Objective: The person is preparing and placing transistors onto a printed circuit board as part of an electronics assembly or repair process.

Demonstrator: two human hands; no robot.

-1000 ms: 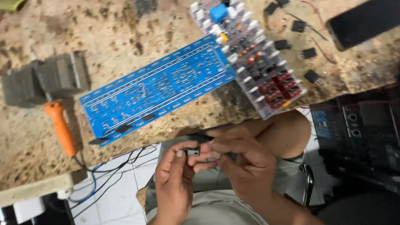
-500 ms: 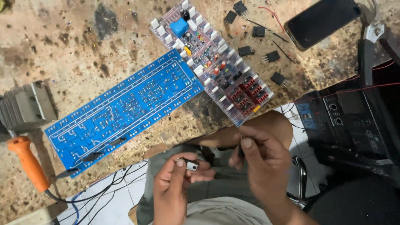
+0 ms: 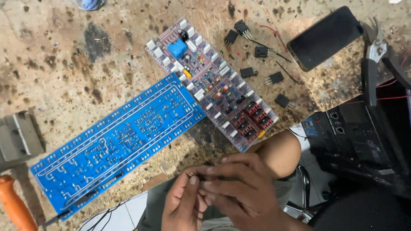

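Blue circuit board (image 3: pixel 120 143) lying far left; both hands (image 3: pixel 222 192) pinching small part (image 3: pixel 191 175) near, fingers closed, possibly dropping through slipping grip.

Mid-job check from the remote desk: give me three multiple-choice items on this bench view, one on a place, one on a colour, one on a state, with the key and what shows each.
1. Where does the dark phone lie?
A. upper right of the bench
B. on the bare board
C. under the populated board

2. What colour is the bare circuit board?
A. green
B. blue
C. yellow

3. How are the left hand and right hand placed?
A. flat on the bench
B. together, pinching a small part
C. one on the pliers

Key: 1 A, it lies near the pliers. 2 B, it lies blue beside the populated board. 3 B, the fingertips meet over the lap around a small part, too hidden to identify.
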